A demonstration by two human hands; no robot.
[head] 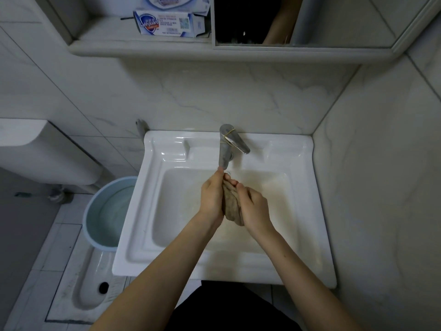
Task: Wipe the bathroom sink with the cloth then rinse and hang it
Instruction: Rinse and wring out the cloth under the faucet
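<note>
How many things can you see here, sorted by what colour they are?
White: 3, the sink, the squat toilet pan and the soap box
Blue: 1, the basin
Silver: 1, the faucet
Brown: 1, the cloth, bunched between the left hand and right hand
Total: 6

Both hands over white sink [133,247] basin, just below tap [225,149] spout. Left hand [212,199] & right hand [256,209] press a bunched brown cloth [231,206] between them. Blue bucket [95,211] on floor left of sink. Soap box [167,23] on shelf [143,50] above.
</note>
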